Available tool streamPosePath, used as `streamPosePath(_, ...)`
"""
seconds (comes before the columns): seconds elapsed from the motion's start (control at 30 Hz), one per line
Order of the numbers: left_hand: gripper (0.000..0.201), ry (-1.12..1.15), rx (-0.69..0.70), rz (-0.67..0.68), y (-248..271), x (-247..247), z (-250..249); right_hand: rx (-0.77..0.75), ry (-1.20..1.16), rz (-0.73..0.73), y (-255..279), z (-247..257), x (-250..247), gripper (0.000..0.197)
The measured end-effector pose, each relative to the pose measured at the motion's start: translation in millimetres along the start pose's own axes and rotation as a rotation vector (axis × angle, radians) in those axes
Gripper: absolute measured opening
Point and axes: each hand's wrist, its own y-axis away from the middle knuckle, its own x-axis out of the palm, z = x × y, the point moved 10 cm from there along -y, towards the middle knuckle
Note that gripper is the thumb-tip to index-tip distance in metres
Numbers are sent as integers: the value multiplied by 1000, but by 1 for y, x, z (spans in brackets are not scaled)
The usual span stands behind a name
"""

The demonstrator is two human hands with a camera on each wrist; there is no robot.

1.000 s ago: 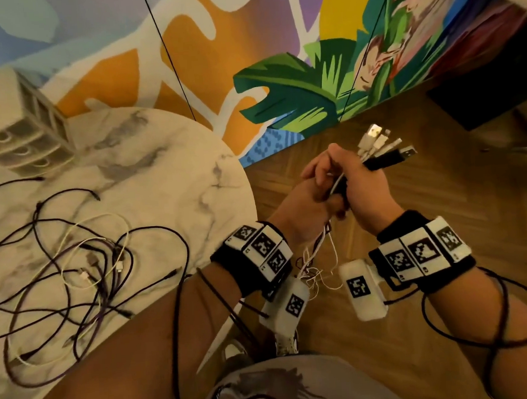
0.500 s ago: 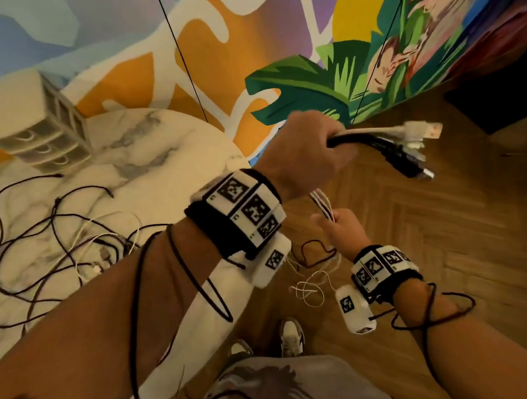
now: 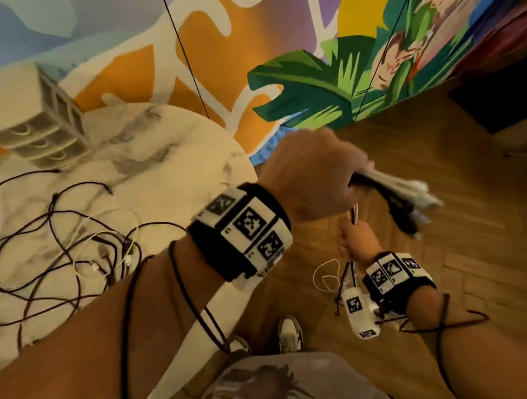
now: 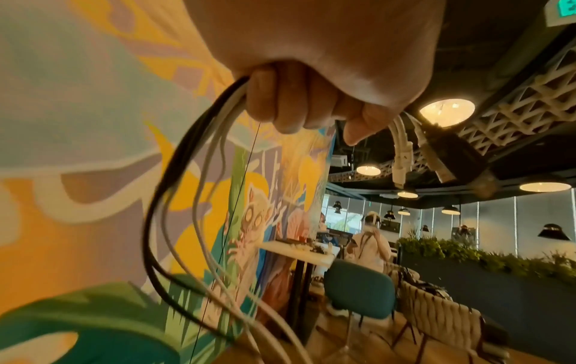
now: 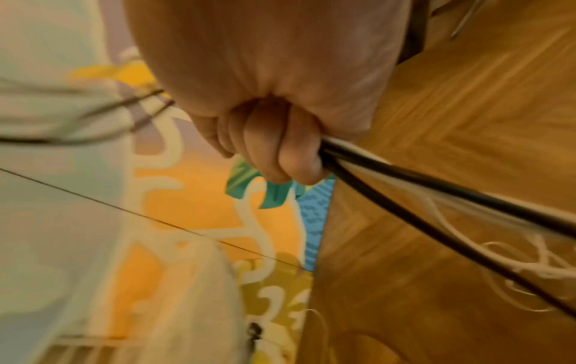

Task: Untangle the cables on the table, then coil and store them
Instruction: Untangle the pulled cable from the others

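Observation:
My left hand (image 3: pixel 316 177) is raised beyond the table edge and grips a bundle of black and white cables just behind their plug ends (image 3: pixel 404 197), which droop to the right, blurred. In the left wrist view my curled fingers (image 4: pixel 296 106) hold the strands (image 4: pixel 174 197), with the plugs (image 4: pixel 402 160) sticking out past them. Lower down, my right hand (image 3: pixel 355 240) grips the same bundle; in the right wrist view the fingers (image 5: pixel 274 147) close round black and white strands (image 5: pixel 436 197). Thin white loops (image 3: pixel 325 275) hang below it. More tangled cables (image 3: pixel 59 258) lie on the marble table (image 3: pixel 176 149).
A small white drawer unit (image 3: pixel 35 120) stands at the table's far left. A painted wall runs behind the table. Wooden floor lies under my hands, with my shoes (image 3: pixel 289 333) below. Black cords wrap both forearms.
Both hands were together on the bundle. My left hand has lifted away with the plug ends, which now droop, and my right hand has slid down along the cables.

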Motion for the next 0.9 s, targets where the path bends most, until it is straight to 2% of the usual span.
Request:
streamPosePath(0.13, 40, 108, -152, 230, 23, 59, 17, -144, -292, 121, 48, 44, 9, 35)
streamPosePath(0.2, 34, 156, -240, 274, 31, 74, 27, -179, -264, 189, 65, 60, 13, 36)
streamPosePath(0.3, 35, 293, -390, 257, 35, 83, 44, -299, -166, 184, 85, 86, 6, 37)
streamPosePath(0.37, 47, 363, -482, 299, 31, 90, 51, -347, -120, 156, 95, 100, 0, 25)
streamPosePath(0.43, 44, 463, -552, 364, 29, 98, 54, -420, -67, 166, 101, 112, 2, 9)
streamPosePath(0.5, 39, 582, -589, 366, 28, 100, 51, -521, 3, 159, 102, 122, 6, 17)
streamPosePath(0.6, 37, 590, -556, 328, 26, 95, 45, -595, 55, 197, 101, 128, 23, 36)
streamPosePath(0.7, 21, 487, -501, 303, 25, 90, 46, -589, 46, 205, 96, 125, 33, 28)
streamPosePath(0.8, 13, 442, -445, 186, 20, 72, 44, -591, -50, 176, 86, 116, 28, 51)
streamPosePath(0.9, 21, 369, -358, 52, 7, 45, 40, -483, 22, 85, 61, 80, 23, 50)
